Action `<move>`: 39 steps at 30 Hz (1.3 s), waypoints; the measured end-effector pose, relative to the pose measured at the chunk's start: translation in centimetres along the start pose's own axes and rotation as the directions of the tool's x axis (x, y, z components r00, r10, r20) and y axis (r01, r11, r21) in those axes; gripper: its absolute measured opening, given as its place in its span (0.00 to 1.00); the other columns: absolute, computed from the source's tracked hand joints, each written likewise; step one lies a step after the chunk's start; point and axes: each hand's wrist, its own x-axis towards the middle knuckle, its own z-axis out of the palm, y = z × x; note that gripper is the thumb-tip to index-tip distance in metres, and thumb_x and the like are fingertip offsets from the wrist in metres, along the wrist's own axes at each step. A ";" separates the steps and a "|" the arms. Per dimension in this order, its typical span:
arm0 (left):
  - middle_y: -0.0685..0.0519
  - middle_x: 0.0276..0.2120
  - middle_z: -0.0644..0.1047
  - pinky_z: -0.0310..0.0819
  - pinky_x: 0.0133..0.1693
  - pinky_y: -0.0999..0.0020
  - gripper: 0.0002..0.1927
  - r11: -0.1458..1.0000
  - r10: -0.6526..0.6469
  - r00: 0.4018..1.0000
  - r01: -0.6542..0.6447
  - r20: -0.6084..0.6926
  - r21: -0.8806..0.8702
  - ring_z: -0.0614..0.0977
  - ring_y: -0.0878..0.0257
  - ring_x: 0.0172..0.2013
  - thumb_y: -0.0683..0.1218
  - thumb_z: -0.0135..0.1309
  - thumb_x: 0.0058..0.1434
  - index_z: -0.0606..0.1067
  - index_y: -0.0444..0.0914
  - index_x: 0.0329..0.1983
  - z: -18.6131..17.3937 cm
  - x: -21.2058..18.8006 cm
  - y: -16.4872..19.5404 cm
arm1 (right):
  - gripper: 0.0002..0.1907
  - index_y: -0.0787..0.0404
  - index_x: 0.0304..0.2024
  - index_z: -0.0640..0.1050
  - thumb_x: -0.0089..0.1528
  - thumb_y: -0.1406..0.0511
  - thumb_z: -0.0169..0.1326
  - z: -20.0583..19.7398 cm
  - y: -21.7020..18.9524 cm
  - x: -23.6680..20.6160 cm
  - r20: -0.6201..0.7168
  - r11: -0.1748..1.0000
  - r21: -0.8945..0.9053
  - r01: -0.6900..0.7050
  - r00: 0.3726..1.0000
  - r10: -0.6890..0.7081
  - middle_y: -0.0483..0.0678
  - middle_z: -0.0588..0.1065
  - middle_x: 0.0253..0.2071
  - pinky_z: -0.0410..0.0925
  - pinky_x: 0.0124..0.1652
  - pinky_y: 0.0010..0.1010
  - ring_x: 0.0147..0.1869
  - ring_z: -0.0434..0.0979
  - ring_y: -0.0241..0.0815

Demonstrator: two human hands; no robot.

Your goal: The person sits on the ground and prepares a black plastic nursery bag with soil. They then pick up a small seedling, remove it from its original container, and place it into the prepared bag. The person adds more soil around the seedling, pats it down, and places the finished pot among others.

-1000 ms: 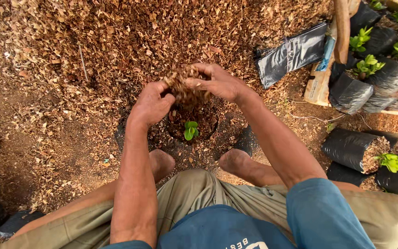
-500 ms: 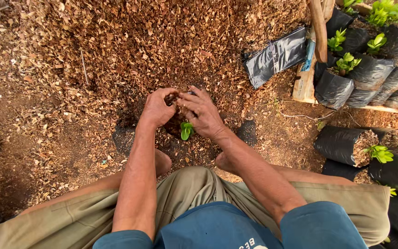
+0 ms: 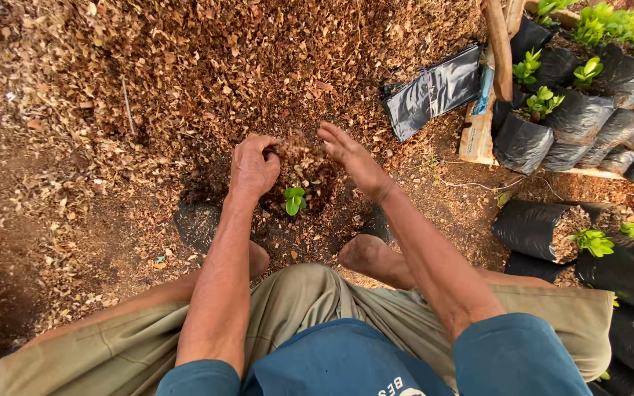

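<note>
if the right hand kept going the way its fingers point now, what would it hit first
Probably the clump of brown leaf litter between it and the left hand; the right hand points up-left toward it. Depth is hard to judge.
</note>
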 end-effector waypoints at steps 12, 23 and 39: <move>0.51 0.39 0.83 0.73 0.21 0.67 0.23 0.991 -0.052 0.994 0.063 0.095 -0.121 0.77 0.66 0.23 0.31 0.48 0.59 0.83 0.47 0.48 2.7 2.6 0.2 | 0.12 0.59 0.46 0.78 0.68 0.60 0.47 2.1 1.4 2.6 0.127 0.387 -0.915 0.117 0.992 0.000 0.55 0.59 0.75 0.68 0.41 0.41 0.46 0.75 0.47; 0.53 0.39 0.82 0.78 0.25 0.74 0.20 0.922 -0.144 0.962 0.216 0.232 -0.321 0.80 0.70 0.26 0.34 0.53 0.60 0.82 0.47 0.50 -0.1 1.9 0.4 | 0.28 0.51 0.64 0.70 0.61 0.67 0.58 1.5 1.1 0.0 -0.143 0.984 -0.175 0.032 0.988 -0.057 0.52 0.69 0.68 0.66 0.64 0.43 0.66 0.72 0.49; 0.52 0.52 0.78 0.77 0.27 0.74 0.17 0.973 -0.060 0.990 0.086 0.124 -0.212 0.80 0.67 0.29 0.36 0.53 0.63 0.82 0.46 0.51 1.6 1.8 0.8 | 0.27 0.49 0.61 0.75 0.58 0.64 0.56 3.0 0.1 3.8 0.008 0.677 -0.732 0.083 0.993 -0.114 0.50 0.52 0.79 0.51 0.69 0.51 0.76 0.54 0.53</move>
